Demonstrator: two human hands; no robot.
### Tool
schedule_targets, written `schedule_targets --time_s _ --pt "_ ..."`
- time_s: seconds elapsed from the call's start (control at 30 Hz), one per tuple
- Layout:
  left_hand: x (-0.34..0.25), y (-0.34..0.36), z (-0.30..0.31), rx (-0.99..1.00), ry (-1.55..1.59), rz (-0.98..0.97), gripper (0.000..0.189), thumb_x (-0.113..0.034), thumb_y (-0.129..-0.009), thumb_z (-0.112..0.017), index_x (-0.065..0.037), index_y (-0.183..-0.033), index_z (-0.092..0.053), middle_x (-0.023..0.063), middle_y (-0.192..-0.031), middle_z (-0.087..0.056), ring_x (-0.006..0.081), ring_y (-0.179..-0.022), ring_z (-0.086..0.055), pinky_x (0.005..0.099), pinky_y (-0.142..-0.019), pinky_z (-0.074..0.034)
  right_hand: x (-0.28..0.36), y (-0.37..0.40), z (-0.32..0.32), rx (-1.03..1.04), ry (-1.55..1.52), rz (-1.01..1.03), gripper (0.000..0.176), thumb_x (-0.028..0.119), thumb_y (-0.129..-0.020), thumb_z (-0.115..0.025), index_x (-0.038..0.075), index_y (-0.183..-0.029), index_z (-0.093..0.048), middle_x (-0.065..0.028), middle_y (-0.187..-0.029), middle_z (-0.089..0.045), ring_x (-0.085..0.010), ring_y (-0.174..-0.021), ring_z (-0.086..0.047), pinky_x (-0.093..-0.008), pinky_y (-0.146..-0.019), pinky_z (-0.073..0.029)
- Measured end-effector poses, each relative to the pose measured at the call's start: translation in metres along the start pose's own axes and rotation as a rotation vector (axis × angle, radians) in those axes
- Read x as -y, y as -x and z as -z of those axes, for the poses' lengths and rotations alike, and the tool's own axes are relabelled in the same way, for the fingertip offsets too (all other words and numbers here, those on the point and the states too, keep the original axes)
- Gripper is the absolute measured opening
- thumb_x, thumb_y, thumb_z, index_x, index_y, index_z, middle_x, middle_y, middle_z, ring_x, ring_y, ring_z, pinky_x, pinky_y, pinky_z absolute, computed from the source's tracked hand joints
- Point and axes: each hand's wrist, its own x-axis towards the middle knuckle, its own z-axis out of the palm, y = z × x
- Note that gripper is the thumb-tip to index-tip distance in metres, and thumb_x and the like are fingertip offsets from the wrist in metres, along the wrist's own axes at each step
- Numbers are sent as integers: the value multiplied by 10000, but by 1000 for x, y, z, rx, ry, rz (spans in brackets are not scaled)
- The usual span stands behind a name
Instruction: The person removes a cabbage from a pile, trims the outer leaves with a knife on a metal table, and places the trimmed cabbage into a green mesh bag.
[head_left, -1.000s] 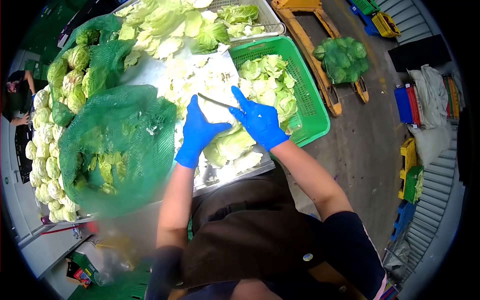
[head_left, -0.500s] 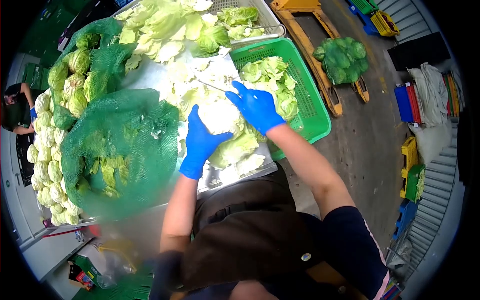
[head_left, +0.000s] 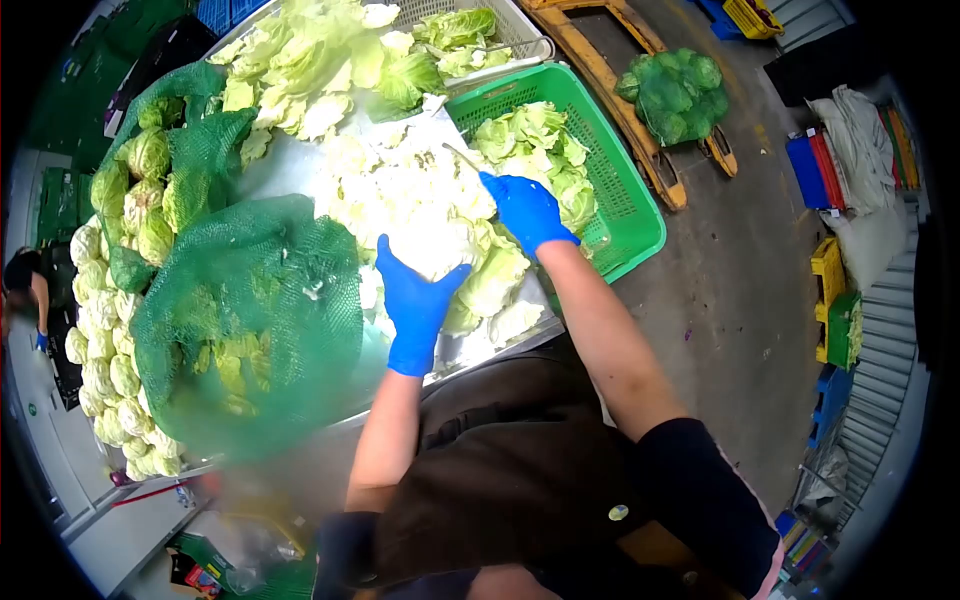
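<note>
Plainly the work centres on the cabbage head (head_left: 432, 240) lying on the steel table (head_left: 290, 165). The left hand (head_left: 415, 292) cups its near side, thumb and fingers spread wide around the curve and holding it firmly. Just beyond and to the right of that hold, the right hand (head_left: 527, 210) is closed around the handle of a knife (head_left: 460, 157), whose thin blade points away over the cut leaves. To do this well, I judge the holding fingers should stay on the near flank, well behind the blade's line. The head should sit pressed on its flattest side so it cannot roll. Strokes should go away from the holding hand. As for containers, the big green mesh sack (head_left: 250, 300) slumps just left of the hold, with pale green heads showing through it. The green crate (head_left: 632, 215), right of the knife hand, holds trimmed heads. Beyond both hands, a white wire basket (head_left: 530, 42) is heaped with loose outer leaves (head_left: 310, 60).
</note>
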Motion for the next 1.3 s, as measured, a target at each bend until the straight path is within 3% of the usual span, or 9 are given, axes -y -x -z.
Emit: schedule_targets --time_s 0.1,0.3,0.4,0.5,0.67,0.77,0.9,1.07,1.3 --pt "1 -2 2 -3 135 51 1205 -293 -578 -922 69 -1450 -174 263 -1393 -369 341 -1273 -430 398 -1065 -377 33 27 3 -115 -165 8 596 562 -817 -646 60 -1137 -649 -201 -964 -694 -381 -952 -650 -460 -835 -514" --pt "48 10 20 93 339 -38 1190 -163 -590 -913 -6 -1470 -127 198 -1392 -359 307 -1284 -406 405 -1085 -367 -49 7 -13 -93 -190 -279 470 467 -807 -626 47 -1013 -668 -228 -969 -679 -392 -903 -649 -465 -796 -514" --pt "33 11 24 182 431 8 1193 -166 -575 -909 -12 -1476 -143 204 -1427 -335 331 -1324 -369 418 -1104 -341 12 43 34 6 -141 -80 619 443 -820 -685 146 -1336 -518 -196 -996 -683 -343 -909 -662 -424 -785 -528" --pt "10 -16 30 321 -9 -207 1175 -153 -561 -900 0 -1473 -176 219 -1459 -307 367 -1347 -338 433 -1125 -303 47 55 38 162 -315 247 764 428 -820 -725 231 -1470 -373 -179 -1066 -673 -295 -925 -668 -380 -794 -532" --pt "-31 20 31 31 -18 -269 966 -46 -689 -784 6 -1477 -229 198 -1471 -305 304 -1366 -320 418 -1143 -266 38 34 36 316 -239 156 599 519 -834 -664 147 -1298 -595 -173 -1133 -666 -312 -1012 -651 -405 -887 -501" --pt "-17 34 9 39 -249 -286 981 -252 -719 -821 73 -1445 -246 292 -1423 -322 428 -1340 -319 466 -1123 -266 35 27 29 297 -268 171 615 535 -845 -639 131 -1305 -586 -171 -1116 -672 -310 -1024 -647 -403 -902 -493" --pt "-31 -8 -12 -117 -353 -272 897 -380 -693 -833 98 -1298 -374 289 -1282 -417 426 -1192 -425 495 -1013 -358 37 23 22 199 -169 140 602 518 -857 -650 129 -1312 -580 -171 -1061 -687 -311 -989 -657 -384 -868 -503" --pt "-31 -31 -13 -95 -404 -231 926 -356 -666 -833 73 -1325 -345 310 -1275 -378 443 -1170 -386 500 -988 -366 29 25 23 -239 137 401 521 444 -949 -512 93 -1332 -551 -145 -769 -667 -287 -600 -642 -423 -504 -480" --pt "-41 -32 -14 27 -488 -248 967 -344 -709 -796 116 -1383 -278 332 -1361 -365 485 -1252 -348 510 -1069 -309 34 43 12 -82 102 422 546 402 -968 -491 39 -1376 -487 -129 -685 -619 -285 -571 -617 -405 -524 -487"
